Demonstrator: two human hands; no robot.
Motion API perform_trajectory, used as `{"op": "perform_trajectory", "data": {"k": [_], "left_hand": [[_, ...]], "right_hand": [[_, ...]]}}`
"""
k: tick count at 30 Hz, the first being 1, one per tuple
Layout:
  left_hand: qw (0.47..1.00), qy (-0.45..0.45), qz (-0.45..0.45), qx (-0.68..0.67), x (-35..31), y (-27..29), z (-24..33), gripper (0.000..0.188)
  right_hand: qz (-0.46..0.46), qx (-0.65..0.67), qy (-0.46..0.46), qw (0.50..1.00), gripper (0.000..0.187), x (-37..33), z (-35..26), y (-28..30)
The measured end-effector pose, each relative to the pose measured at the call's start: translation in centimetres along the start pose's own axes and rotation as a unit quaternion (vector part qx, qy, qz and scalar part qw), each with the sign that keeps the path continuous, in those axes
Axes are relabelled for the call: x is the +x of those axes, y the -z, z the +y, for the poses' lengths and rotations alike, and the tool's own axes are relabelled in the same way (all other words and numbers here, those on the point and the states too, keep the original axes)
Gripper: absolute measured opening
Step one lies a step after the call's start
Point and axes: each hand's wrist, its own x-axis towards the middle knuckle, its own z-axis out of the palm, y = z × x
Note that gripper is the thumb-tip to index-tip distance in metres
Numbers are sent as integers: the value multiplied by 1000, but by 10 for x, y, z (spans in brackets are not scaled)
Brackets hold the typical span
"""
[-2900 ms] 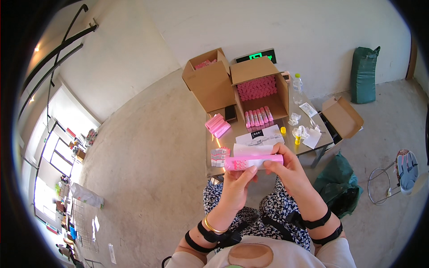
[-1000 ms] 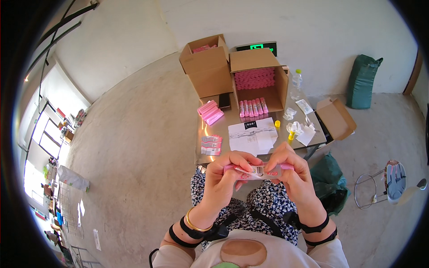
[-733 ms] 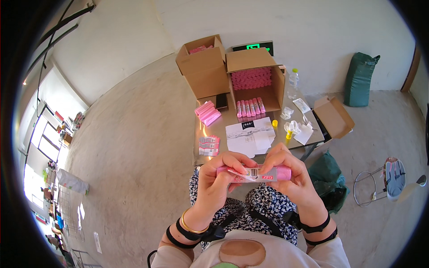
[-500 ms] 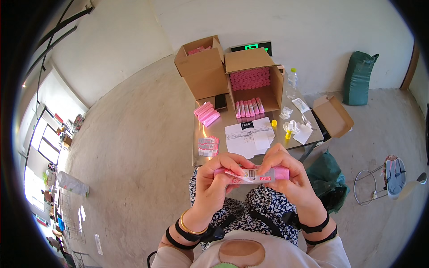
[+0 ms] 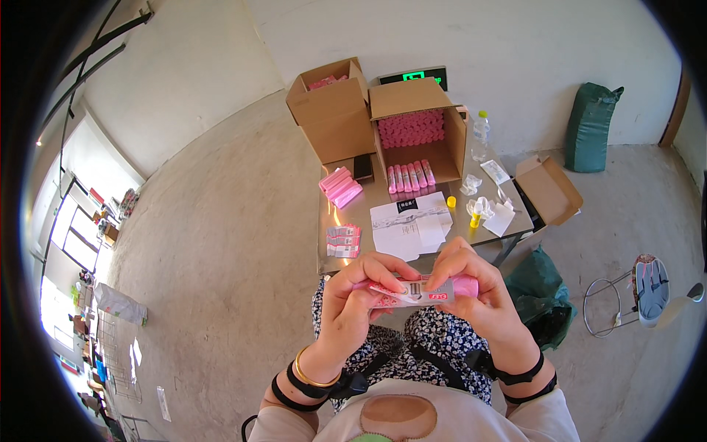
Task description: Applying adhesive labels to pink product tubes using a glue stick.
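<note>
A long pink tube (image 5: 462, 286) with a printed label wrapped around its middle lies crosswise between my two hands, above my lap. My left hand (image 5: 359, 298) grips its left end, fingers curled over the label edge. My right hand (image 5: 471, 295) holds the right part, thumb under and fingers on top. Just beyond my hands is a small metal table (image 5: 368, 214) with white paper sheets (image 5: 409, 221), a stack of small pink labels (image 5: 344, 241) and a row of pink tubes (image 5: 409, 177).
An open cardboard box (image 5: 416, 129) full of pink tubes stands at the table's back, with a second box (image 5: 331, 110) to its left. Loose pink packs (image 5: 340, 187), a water bottle (image 5: 480, 132), a small box (image 5: 549, 190) and a green sack (image 5: 593, 129) lie around. A stool (image 5: 648, 283) stands at right.
My hands have drawn the pink tube closer to my body and lower. The label is now being pressed around the tube's middle. My view has shifted slightly back from the table.
</note>
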Motion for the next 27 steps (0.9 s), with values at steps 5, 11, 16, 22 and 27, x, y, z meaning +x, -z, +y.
{"op": "perform_trajectory", "data": {"k": [5, 11, 16, 22, 27], "left_hand": [[1000, -2, -1, 3, 0, 0, 1, 22], [998, 45, 13, 30, 1, 3, 4, 17], [999, -1, -26, 22, -1, 6, 0, 25], [999, 2, -36, 25, 0, 6, 1, 25], [999, -1, -44, 22, 0, 9, -2, 25]], "right_hand": [[0, 8, 1, 1000, 22, 0, 2, -1], [1, 11, -4, 1000, 23, -2, 2, -1], [2, 37, -13, 999, 23, -3, 1, -3], [10, 51, -24, 998, 23, -4, 0, -3], [17, 59, -37, 997, 23, -4, -1, -4]]}}
